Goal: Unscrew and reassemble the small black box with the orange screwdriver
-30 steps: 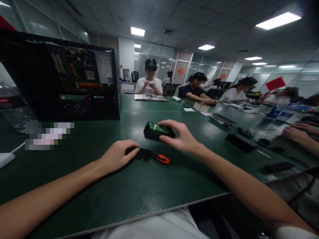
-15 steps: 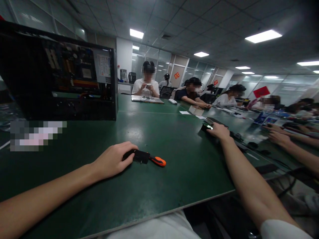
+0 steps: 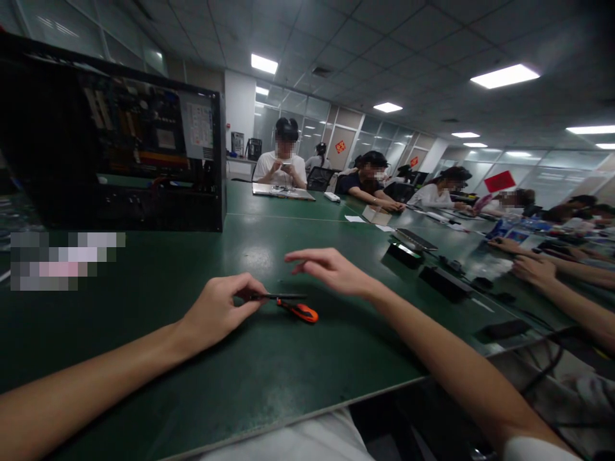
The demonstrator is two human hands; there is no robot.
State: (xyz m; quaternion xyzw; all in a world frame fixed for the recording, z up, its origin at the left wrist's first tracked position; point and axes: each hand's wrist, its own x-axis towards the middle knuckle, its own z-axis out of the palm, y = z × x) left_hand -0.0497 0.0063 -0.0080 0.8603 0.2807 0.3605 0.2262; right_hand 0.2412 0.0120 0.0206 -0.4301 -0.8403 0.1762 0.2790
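My left hand [image 3: 225,304] pinches a thin flat black piece [image 3: 288,296], seen nearly edge-on above the green table [image 3: 269,371]. What kind of part it is, I cannot tell. Just below it, a screwdriver with an orange and black handle [image 3: 303,312] lies on the table; its shaft is hidden. My right hand [image 3: 331,272] hovers to the right of the black piece, fingers stretched to the left and nothing in them. Farther right sits a black box-shaped part with a bright greenish top [image 3: 404,253], apart from my hand.
At the left stands an open computer case [image 3: 144,218]. Along the right lie a dark flat drive-like box [image 3: 416,239], a long black block [image 3: 446,283] and a black pouch-like object [image 3: 507,329]. A co-worker's hands [image 3: 533,270] rest at the right. Other people sit across the table.
My right hand has left the box-shaped part with the bright top and moved left toward my other hand. The black piece in my left hand has turned from face-on to nearly edge-on.
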